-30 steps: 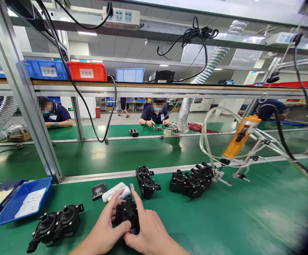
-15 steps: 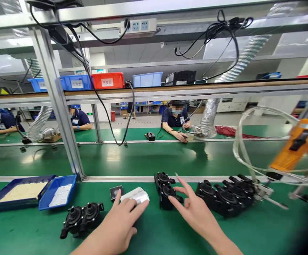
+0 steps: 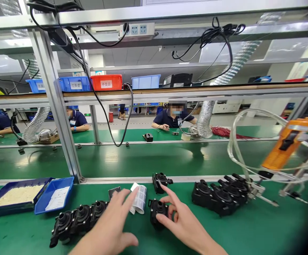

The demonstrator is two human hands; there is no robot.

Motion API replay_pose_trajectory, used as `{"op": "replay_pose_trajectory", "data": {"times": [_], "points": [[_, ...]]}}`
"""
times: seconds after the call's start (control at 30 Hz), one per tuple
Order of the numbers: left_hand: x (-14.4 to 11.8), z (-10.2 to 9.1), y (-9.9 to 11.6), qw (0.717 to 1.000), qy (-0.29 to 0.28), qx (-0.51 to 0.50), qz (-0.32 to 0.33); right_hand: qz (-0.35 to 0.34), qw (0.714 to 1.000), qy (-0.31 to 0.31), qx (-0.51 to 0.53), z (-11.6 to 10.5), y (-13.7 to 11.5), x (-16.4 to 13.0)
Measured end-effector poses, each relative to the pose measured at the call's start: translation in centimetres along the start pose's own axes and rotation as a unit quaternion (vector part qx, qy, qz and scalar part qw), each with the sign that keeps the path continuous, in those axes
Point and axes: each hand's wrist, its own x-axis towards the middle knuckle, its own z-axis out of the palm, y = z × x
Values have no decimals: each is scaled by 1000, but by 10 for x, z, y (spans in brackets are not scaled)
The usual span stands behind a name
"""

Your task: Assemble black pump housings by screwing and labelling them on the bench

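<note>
My right hand (image 3: 179, 217) grips a black pump (image 3: 158, 209), thumb on its near side and fingers at its far side. Behind it stands another black pump (image 3: 160, 182), close to my index fingertip. My left hand (image 3: 117, 219) is open, fingers spread, with nothing visible in it. It hovers by the right end of a row of three black pumps (image 3: 81, 215) and partly hides them. A curled white label sheet (image 3: 140, 199) lies just beyond its fingertips, beside a small dark square item (image 3: 114, 191) partly covered by my fingers.
More black pumps (image 3: 223, 198) stand in a cluster at right, beside a metal fixture and an orange tool (image 3: 288, 145) with clear hoses. At left sit a dark blue tray (image 3: 9, 209) and a blue bin (image 3: 38, 207) with papers. A metal post (image 3: 58, 106) rises behind; co-workers sit across.
My right hand has closed on one pump and drawn it toward me, apart from the one behind. My left hand has lifted off the label sheet and spread. A third pump shows in the left row.
</note>
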Motion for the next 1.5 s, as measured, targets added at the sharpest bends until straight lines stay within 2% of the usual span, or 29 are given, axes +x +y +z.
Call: {"op": "replay_pose_trajectory", "data": {"times": [0.07, 0.13, 0.2, 0.27, 0.33, 0.4, 0.5, 0.57, 0.63, 0.73, 1.03, 1.33, 1.5], "points": [[11, 37, -10, 996, -45, -60, 45, -14, 999, -26, 39, 10, -6, -8], [20, 69, -28, 987, -60, -101, 109, -32, 995, -51, 76, 19, -10, -16], [23, 88, -45, 973, -51, -146, 169, -49, 993, -42, 96, 23, -12, -22], [22, 96, -55, 961, -19, -210, 178, -60, 992, 5, 111, 23, -13, -24], [20, 96, -57, 949, 17, -288, 129, -50, 986, 53, 147, 21, -14, -22], [20, 95, -53, 928, 32, -367, 64, -21, 978, 58, 202, 21, -16, -20], [24, 93, -48, 892, 31, -452, -11, 33, 960, -6, 276, 30, -18, -18], [27, 93, -47, 882, 31, -469, -28, 67, 948, -49, 306, 40, -19, -17], [29, 93, -48, 883, 29, -467, -30, 94, 938, -71, 325, 50, -19, -17], [29, 93, -50, 887, 24, -461, -23, 114, 932, -74, 336, 60, -18, -17], [27, 90, -44, 890, 30, -454, -21, 125, 916, -64, 377, 73, -16, -21], [27, 90, -44, 891, 39, -451, -23, 114, 934, -43, 336, 74, -15, -24], [26, 92, -46, 892, 44, -450, -23, 85, 953, -34, 290, 76, -13, -27]]}}
